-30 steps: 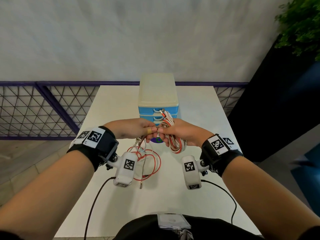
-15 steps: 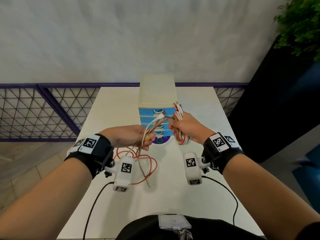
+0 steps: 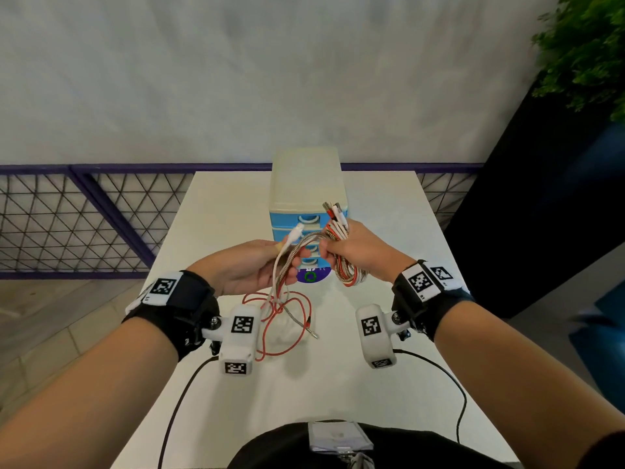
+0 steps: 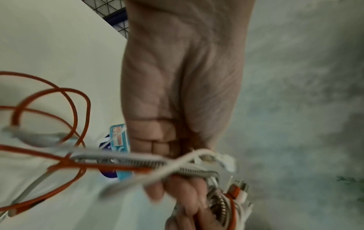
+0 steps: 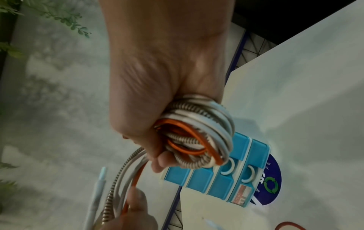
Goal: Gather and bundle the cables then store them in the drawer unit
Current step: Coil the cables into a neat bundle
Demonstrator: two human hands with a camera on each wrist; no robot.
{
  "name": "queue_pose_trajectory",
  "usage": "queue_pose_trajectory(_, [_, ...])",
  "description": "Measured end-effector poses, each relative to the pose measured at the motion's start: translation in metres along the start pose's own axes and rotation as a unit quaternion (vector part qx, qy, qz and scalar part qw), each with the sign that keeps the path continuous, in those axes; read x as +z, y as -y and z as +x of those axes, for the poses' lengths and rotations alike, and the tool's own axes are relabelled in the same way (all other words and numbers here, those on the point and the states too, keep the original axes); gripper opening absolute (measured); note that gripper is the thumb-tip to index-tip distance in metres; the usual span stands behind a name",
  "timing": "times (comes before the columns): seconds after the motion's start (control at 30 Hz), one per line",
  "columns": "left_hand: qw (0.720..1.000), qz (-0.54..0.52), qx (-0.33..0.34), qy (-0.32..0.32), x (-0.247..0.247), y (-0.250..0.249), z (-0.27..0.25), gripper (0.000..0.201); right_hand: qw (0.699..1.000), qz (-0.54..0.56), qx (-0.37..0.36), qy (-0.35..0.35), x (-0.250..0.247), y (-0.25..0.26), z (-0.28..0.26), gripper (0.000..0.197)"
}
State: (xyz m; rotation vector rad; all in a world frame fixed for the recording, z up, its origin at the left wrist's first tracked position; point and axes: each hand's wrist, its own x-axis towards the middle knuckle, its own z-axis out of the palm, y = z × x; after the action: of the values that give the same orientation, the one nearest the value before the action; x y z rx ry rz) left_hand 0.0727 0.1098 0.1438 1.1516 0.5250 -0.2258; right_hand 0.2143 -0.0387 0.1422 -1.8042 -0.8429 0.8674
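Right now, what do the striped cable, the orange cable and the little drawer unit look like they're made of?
Striped cable: looks spring-wrapped or braided, with fine ridged bands along it and a slight metallic sheen; which one is unclear.
Orange cable: smooth matte jacket, probably rubber or plastic.
Drawer unit: moulded plastic, with a pale, slightly translucent top, glossy blue drawer fronts and white ring pulls.

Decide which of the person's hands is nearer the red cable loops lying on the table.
Left. The left hand hovers just above the red cable loops; the right hand is off to their right, gripping the coiled bundle.
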Motion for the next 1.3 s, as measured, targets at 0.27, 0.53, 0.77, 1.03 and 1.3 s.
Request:
queue_pose_trajectory(0.27, [0.986, 0.154, 0.060, -0.012, 0.029, 0.005, -0.005, 0.025, 0.993, 0.108, 0.031, -0.041, 0.007, -0.001, 0.008, 0.011])
queue_pose_trajectory(0.53, [0.868, 0.436, 0.187, -0.149, 0.057, 0.008, 0.005, 0.018, 0.880, 0.460, 0.108, 0.049, 0.012, 0.007, -0.005, 0.037])
queue_pose_trajectory(0.77, [0.787, 0.562, 0.213, -0.141, 0.071, 0.004, 0.004, 0.028, 0.918, 0.369, 0.119, 0.080, 0.014, 0.013, -0.010, 0.024])
queue_pose_trajectory(1.03, [0.769, 0.596, 0.181, -0.143, 0.066, 0.005, 0.013, 0.032, 0.949, 0.300, 0.099, -0.009, 0.023, 0.007, -0.003, 0.020])
queue_pose_trajectory(1.3, [0.835, 0.533, 0.114, -0.079, 0.061, -0.004, 0.003, 0.018, 0.982, 0.136, -0.008, -0.130, 0.017, 0.004, 0.006, 0.029])
